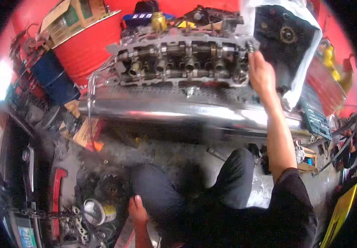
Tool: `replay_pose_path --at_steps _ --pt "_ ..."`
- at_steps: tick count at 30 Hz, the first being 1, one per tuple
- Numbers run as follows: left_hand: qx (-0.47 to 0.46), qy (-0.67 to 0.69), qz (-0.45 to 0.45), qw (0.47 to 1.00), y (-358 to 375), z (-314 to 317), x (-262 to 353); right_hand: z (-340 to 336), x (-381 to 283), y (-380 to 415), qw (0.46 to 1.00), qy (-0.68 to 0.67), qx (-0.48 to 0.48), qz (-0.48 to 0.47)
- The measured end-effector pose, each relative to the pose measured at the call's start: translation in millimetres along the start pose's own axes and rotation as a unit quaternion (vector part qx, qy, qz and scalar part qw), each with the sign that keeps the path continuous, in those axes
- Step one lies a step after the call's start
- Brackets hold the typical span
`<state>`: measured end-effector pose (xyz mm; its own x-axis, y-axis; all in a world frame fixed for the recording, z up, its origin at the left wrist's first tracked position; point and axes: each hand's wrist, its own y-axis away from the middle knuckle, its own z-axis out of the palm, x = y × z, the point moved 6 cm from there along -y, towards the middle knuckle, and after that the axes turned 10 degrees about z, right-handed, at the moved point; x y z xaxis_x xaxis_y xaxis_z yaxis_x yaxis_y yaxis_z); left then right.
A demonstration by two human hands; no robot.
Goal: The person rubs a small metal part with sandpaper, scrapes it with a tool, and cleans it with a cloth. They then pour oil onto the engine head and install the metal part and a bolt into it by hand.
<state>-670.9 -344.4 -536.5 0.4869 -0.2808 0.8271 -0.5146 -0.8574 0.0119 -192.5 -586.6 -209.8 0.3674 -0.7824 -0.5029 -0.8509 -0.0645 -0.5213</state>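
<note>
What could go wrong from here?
The cylinder head sits near the front of the bench, so a hard pull might shift it off. The right hand, at the cylinder head's right end, could get scraped by its metal. The left hand, down low, might be slow to steady it.

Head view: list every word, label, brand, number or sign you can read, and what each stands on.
Nothing reads with certainty.
Plate at lower left: large characters, tilted and cut off; not surely readable.
Bucket: yellow label print too small and blurred.
Blue item behind the cylinder head: white patches, no legible lettering.
Cylinder head: no readable marking.
</note>
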Motion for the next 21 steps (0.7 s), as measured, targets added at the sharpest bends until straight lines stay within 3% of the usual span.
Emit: replay_pose_path --at_steps 3,4,5,7,10,13,14,17,20,21 --pt "0.017 -0.032 0.001 0.999 -4 1 -31 28 43 21 0.998 0.042 -0.028 -0.048" --pt "0.0 -0.031 -0.003 1.0 -6 -1 -22 17 50 25 0.999 -0.028 -0.029 0.014" --pt "-0.011 -0.037 -0.012 0.999 -11 -1 -16 -6 45 24 0.992 -0.092 0.081 -0.001" --pt "-0.042 -0.057 -0.038 0.997 -11 -3 -11 -28 32 7 0.987 -0.12 0.091 0.064" --pt "-0.014 -0.069 -0.004 0.997 -20 1 -8 -21 7 -18 0.998 -0.056 0.015 0.001" --pt "-0.021 -0.065 -0.015 0.998 -34 7 -1 -11 -9 -13 0.994 -0.092 0.028 -0.045" --pt "-0.001 -0.046 -0.013 0.999 -36 9 2 -6 -1 -12 0.994 -0.071 0.042 -0.078" --pt "0.051 -0.016 -0.001 0.999 -37 10 3 17 26 9 0.997 0.03 -0.029 -0.063" --pt "0.085 -0.017 -0.013 0.996 -33 10 1 1 58 -9 0.979 -0.194 0.056 -0.018" --pt "0.076 -0.035 -0.012 0.996 -33 10 0 -10 43 -16 0.977 -0.2 0.065 0.016"
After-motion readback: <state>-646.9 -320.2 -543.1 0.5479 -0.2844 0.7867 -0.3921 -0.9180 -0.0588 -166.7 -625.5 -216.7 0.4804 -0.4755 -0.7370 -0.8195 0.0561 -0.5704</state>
